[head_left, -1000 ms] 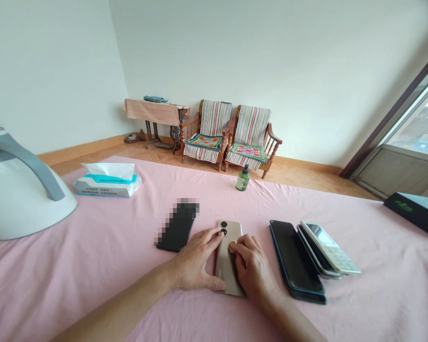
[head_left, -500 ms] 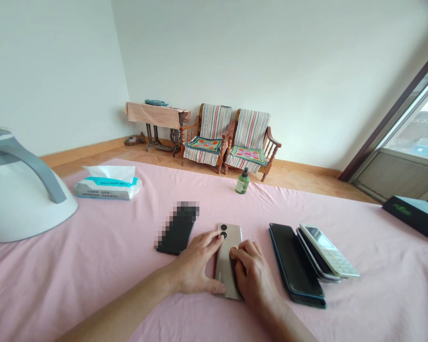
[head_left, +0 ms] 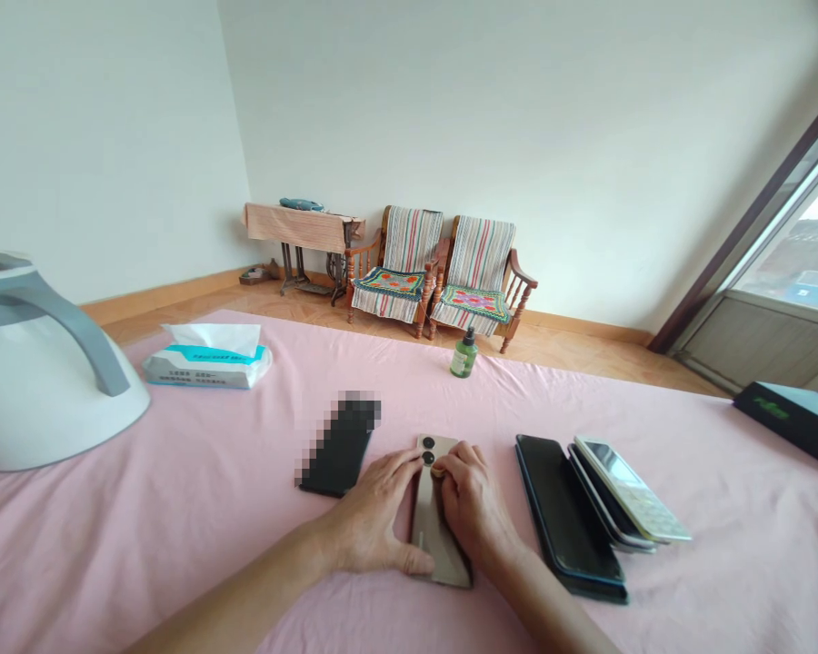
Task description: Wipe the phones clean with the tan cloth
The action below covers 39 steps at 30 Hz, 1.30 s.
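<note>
A gold smartphone (head_left: 433, 529) lies back side up on the pink cloth, its two dark round camera lenses toward the far end. My left hand (head_left: 372, 513) grips it from the left, fingertips by the lenses and thumb on the near part. On the phone's right side, my right hand (head_left: 475, 504) is closed, its fingertips pinched against the back just below the lenses. Something small and tan shows at those fingertips, too hidden to name. Left of my left hand rests a black phone (head_left: 344, 445), partly pixelated.
To the right lie a dark phone stack (head_left: 565, 509) and a white keypad phone (head_left: 631, 486) atop another phone. Farther off are a green pump bottle (head_left: 463, 356), a tissue pack (head_left: 204, 363), a white kettle (head_left: 47, 391) and a black box (head_left: 783, 413).
My right hand has slid up the phone's back toward the lenses, away from me. My left hand keeps its hold on the phone. The view has tilted slightly.
</note>
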Each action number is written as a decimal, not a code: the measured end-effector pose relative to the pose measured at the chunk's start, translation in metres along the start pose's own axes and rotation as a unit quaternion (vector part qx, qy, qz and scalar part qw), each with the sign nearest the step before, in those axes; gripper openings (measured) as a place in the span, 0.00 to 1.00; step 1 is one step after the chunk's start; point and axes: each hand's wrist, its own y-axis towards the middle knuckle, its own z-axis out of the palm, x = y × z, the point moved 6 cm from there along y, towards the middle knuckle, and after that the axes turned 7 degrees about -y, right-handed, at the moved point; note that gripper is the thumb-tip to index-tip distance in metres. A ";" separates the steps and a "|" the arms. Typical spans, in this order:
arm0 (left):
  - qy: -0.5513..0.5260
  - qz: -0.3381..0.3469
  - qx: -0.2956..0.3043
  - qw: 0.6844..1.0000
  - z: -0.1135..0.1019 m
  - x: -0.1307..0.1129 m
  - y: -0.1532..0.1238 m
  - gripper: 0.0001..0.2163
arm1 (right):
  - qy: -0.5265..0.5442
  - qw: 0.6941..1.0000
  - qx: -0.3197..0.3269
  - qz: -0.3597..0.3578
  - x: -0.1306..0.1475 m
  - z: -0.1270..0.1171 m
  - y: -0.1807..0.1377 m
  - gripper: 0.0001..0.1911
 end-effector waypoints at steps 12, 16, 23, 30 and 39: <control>-0.013 -0.010 -0.010 1.000 0.004 0.006 0.000 0.54 | 0.035 0.999 -0.001 -0.023 -0.002 0.003 -0.001 0.16; -0.013 -0.006 -0.013 1.000 0.006 0.008 0.000 0.56 | 0.043 0.998 0.008 -0.042 0.009 0.010 0.002 0.17; -0.016 0.001 -0.011 1.000 0.005 0.009 0.000 0.54 | 0.030 1.000 -0.002 -0.005 0.005 0.005 0.002 0.16; -0.022 0.007 -0.023 0.999 0.005 0.010 0.000 0.54 | 0.034 0.999 0.014 -0.026 0.013 0.011 0.002 0.16; -0.012 -0.001 -0.005 1.000 0.003 0.006 0.000 0.54 | -0.017 1.000 -0.009 0.019 -0.007 -0.002 0.007 0.18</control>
